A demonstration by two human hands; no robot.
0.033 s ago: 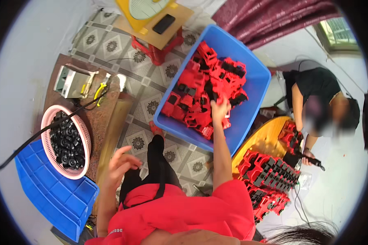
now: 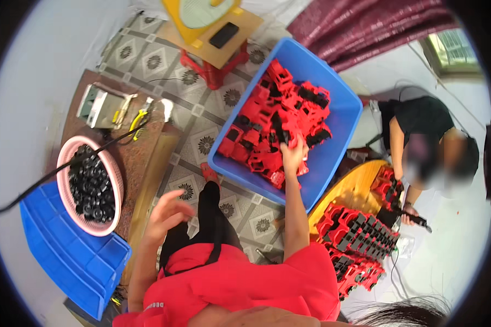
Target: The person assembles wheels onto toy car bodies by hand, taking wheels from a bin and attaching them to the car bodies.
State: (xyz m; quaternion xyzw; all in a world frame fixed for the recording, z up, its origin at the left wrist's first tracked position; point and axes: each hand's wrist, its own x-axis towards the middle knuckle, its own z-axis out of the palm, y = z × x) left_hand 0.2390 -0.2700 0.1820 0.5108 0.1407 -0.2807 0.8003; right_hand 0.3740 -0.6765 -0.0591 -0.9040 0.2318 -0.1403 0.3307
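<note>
My right hand [image 2: 293, 157] reaches into a large blue bin [image 2: 341, 117] heaped with red plastic parts [image 2: 256, 111] that carry black pieces. Its fingers are closed on the near end of one red and black plastic part [image 2: 292, 137] at the top of the heap; the grip partly covers it. Out over the floor, left of the bin, my left hand [image 2: 168, 214] is held up with bent, parted fingers and nothing in them.
At left, a pink basket [image 2: 118, 188] of small black round parts stands by a blue plastic lid-like piece [image 2: 73, 250]. Yellow-handled pliers [image 2: 138, 121] lie on the brown table. At right, a co-worker [image 2: 423, 122] handles parts beside stacked red and black assemblies [image 2: 360, 231].
A red and black part now shows in my right hand's grip, where before the fingers reached among the parts. My left hand has shifted slightly right and up.
</note>
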